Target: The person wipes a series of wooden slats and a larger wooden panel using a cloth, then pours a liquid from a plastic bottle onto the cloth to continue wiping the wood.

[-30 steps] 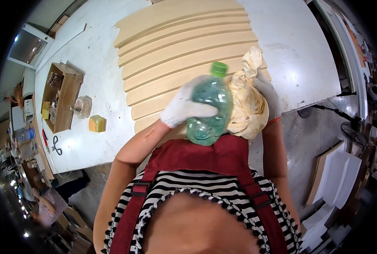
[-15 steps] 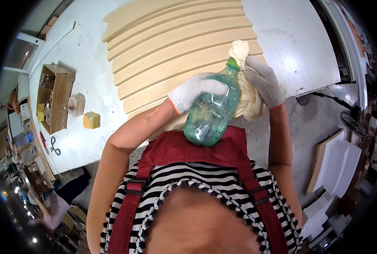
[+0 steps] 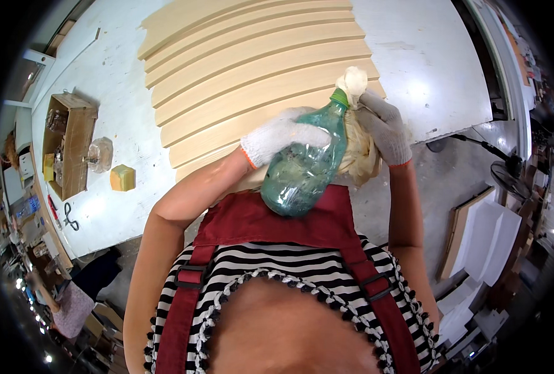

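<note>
Tipped green bottle (image 3: 302, 177) rightward since a second ago, bringing neck against cream cloth (image 3: 362, 156).
Clasping bottle before red apron (image 3: 264, 227) in curled left hand (image 3: 280, 134); gripping cloth with half-closed right hand (image 3: 386, 128).

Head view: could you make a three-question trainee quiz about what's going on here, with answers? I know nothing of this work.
1. What is the gloved left hand holding?
2. True or false: the black fan stands on the white table.
3. Which of these is in the gloved right hand? A) scissors, B) a pale cloth, C) a yellow block.

Key:
1. A green bottle.
2. False; it is beyond the table's right edge.
3. B.
</note>
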`<state>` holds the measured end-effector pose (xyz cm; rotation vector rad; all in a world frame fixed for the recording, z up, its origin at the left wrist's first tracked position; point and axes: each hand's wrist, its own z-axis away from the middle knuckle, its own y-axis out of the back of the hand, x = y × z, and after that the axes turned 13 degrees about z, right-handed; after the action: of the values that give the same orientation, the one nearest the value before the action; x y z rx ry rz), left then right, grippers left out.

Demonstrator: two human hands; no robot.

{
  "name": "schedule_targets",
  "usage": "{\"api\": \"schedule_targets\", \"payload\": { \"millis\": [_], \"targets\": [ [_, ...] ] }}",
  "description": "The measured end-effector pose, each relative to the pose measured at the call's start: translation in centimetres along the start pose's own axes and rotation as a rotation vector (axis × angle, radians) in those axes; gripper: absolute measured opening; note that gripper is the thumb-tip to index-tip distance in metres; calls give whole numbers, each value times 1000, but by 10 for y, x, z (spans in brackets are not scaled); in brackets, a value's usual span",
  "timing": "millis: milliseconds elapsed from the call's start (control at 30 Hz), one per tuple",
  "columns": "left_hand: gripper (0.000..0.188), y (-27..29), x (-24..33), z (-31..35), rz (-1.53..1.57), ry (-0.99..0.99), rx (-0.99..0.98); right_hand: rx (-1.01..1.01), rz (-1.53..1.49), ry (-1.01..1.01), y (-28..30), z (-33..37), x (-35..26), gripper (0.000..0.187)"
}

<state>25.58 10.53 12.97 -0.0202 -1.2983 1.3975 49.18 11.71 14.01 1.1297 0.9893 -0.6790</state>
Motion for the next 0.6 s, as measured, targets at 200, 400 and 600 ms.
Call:
{"api": "schedule_targets", "payload": {
  "millis": [200, 400, 600],
  "targets": [
    [77, 18, 2, 15, -415, -258, 70, 222, 325, 90, 26, -22, -9, 37],
    [90, 31, 1, 45, -668, -461, 180, 175, 1377, -72, 42, -82, 57, 36],
    [93, 46, -5, 73, -507, -484, 267, 139, 1544, -78, 25, -81, 54, 37]
  ]
}}
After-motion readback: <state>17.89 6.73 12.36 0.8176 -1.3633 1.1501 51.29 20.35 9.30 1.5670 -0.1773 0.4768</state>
